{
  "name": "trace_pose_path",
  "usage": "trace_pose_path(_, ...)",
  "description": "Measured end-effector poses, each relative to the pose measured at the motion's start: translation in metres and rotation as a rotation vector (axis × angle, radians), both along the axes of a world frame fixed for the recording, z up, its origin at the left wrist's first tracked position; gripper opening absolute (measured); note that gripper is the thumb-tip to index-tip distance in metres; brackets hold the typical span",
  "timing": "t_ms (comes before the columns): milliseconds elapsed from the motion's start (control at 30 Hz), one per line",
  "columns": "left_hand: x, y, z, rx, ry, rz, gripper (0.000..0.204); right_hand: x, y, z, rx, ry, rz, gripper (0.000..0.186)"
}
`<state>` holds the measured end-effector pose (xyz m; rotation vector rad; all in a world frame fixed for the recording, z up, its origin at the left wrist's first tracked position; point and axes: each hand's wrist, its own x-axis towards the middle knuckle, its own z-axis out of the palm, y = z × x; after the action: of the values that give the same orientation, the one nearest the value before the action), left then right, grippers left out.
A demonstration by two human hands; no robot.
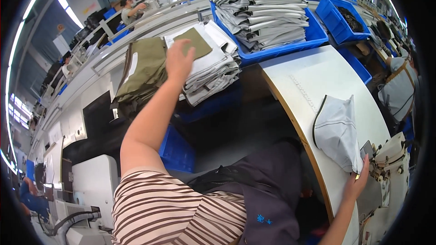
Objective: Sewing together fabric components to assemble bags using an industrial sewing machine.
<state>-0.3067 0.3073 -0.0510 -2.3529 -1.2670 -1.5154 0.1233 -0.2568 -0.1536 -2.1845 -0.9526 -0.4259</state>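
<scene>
My left hand [180,61] reaches forward with fingers apart, over a small olive cloth piece [196,44] lying on a stack of white folded fabric [210,79]. Whether the fingertips touch the cloth is hard to make out. Just left of that hand is a pile of olive folded fabric [145,66]. Over at the right, my right hand [359,179] grips the near end of a light grey fabric piece [336,127] with a dark edge. That piece lies on the white tabletop [290,77], close to a sewing machine [386,168].
A blue crate [281,47] with a tall stack of grey folded fabric [272,13] stands beyond the table. Another blue crate [331,22] holds dark items. A blue bin [175,152] sits below, near my left elbow. Other people work at the far left and right.
</scene>
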Motion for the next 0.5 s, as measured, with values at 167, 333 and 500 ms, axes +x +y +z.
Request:
trace_pose_path(167,-0.091,0.043,0.021,0.08,0.375,0.611,0.04,0.013,-0.003,-0.013,-0.029,-0.033,0.021,0.056)
trace_pose_path(333,-0.133,0.058,0.019,-0.65,0.5,0.523,0.033,0.007,-0.004,-0.008,-0.06,0.012,-0.005,0.058)
trace_pose_path(500,-0.159,0.095,0.026,-0.252,-0.144,0.49,0.036,0.008,-0.004,-0.011,-0.064,0.039,-0.007,0.061)
